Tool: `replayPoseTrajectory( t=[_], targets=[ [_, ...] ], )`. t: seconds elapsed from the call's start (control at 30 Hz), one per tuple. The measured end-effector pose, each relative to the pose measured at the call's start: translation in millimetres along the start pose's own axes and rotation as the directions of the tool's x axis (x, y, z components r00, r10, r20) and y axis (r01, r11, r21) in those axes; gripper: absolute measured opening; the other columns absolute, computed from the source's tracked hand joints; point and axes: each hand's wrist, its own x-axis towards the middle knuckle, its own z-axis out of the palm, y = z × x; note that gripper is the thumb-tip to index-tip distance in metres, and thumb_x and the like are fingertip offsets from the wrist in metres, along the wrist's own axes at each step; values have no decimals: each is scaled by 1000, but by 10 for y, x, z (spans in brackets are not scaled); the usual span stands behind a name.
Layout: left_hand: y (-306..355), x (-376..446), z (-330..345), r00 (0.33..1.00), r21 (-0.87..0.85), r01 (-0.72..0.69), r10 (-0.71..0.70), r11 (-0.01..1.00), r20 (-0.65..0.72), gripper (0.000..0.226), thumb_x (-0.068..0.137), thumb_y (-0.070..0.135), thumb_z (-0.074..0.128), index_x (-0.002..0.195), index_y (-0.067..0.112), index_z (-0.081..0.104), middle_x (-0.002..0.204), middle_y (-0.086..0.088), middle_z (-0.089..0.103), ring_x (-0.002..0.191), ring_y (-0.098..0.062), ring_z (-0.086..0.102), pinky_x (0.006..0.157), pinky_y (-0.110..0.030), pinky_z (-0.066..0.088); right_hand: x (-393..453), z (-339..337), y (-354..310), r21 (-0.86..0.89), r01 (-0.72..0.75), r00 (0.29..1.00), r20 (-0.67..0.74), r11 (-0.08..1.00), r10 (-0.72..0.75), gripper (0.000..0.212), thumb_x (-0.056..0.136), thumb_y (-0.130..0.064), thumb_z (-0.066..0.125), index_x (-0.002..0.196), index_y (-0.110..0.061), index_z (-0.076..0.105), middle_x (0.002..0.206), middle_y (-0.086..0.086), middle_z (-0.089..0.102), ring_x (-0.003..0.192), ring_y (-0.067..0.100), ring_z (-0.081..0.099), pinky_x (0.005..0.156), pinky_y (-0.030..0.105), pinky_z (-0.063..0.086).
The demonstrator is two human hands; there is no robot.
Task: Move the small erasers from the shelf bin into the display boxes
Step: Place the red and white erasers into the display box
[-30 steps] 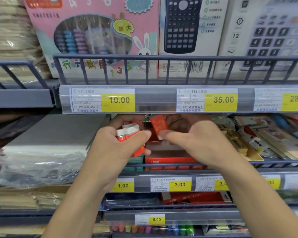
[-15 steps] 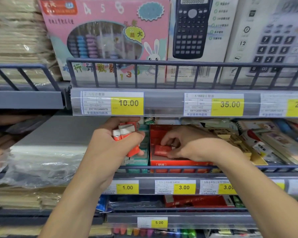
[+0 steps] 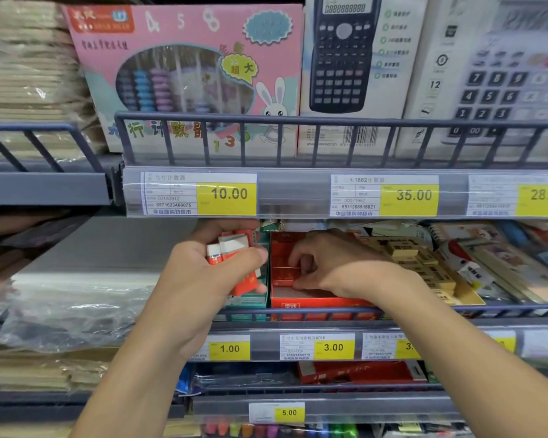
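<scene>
Below the clear price-label strip point(image 3: 298, 193), in the head view, a red cardboard display box point(image 3: 314, 300) was seen on the grey wire shelf, just behind the shelf's front rail point(image 3: 487, 309). The right hand point(image 3: 339, 263) was reached into this box, its fingers curled onto a small red-wrapped eraser point(image 3: 282, 271) that lay against others already rowed at the back. The front of the box was not yet filled. Left of the box, the left hand point(image 3: 203, 279) was closed round a bunch of red-and-white sleeved erasers point(image 3: 231, 251), so the task was judged partly done, with that handful left to place. Room was tight: the strip hung close above both hands, a teal box point(image 3: 250, 300) touched the red box's left wall, and a yellow tray of beige erasers point(image 3: 424, 267) crowded its right.
</scene>
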Motion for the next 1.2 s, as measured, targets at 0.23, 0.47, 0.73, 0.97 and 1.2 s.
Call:
replayPoseTrajectory(
  t=[0.23, 0.47, 0.73, 0.97, 1.2],
  targets=[
    [33, -25, 95, 997, 21, 22, -23, 1000, 76, 46, 50, 26, 84, 96, 21, 77, 87, -21, 77, 55, -29, 68, 54, -30, 56, -322, -101, -138, 434, 186, 973, -209, 882, -102, 26, 84, -44, 73, 108, -50, 64, 89, -18, 69, 71, 1, 63, 67, 17, 49],
    [8, -16, 145, 988, 100, 41, -55, 994, 148, 34, 71, 14, 75, 101, -1, 68, 67, -12, 71, 51, -29, 63, 53, -30, 54, -504, -99, -270, 513, 303, 952, -204, 803, -228, 32, 89, -45, 65, 118, -57, 61, 94, -9, 71, 86, 23, 69, 86, 52, 54],
    [17, -67, 148, 975, 75, 95, -108, 993, 195, 53, 63, 30, 79, 99, -8, 66, 73, -15, 75, 54, -31, 67, 57, -30, 57, -570, -101, -115, 608, 306, 952, -200, 733, -231, 33, 80, -38, 79, 109, -38, 65, 92, -1, 70, 77, 24, 61, 75, 42, 52],
    [-41, -14, 147, 990, 54, 108, -112, 993, 88, 43, 63, 29, 83, 94, 1, 72, 80, -17, 76, 55, -30, 67, 58, -28, 57, -626, -45, -6, 659, 317, 944, -288, 682, -161, 28, 84, -35, 79, 110, -38, 70, 101, -5, 76, 93, 15, 72, 87, 38, 58],
    [-68, 23, 194, 998, 19, 58, -58, 998, 19, 36, 77, 10, 86, 100, -10, 68, 62, -13, 69, 52, -23, 64, 51, -23, 53, -689, -53, -17, 488, 312, 922, -363, 815, -135, 24, 86, -34, 77, 107, -40, 67, 85, -15, 74, 76, 4, 70, 68, 18, 53]
  ],
)
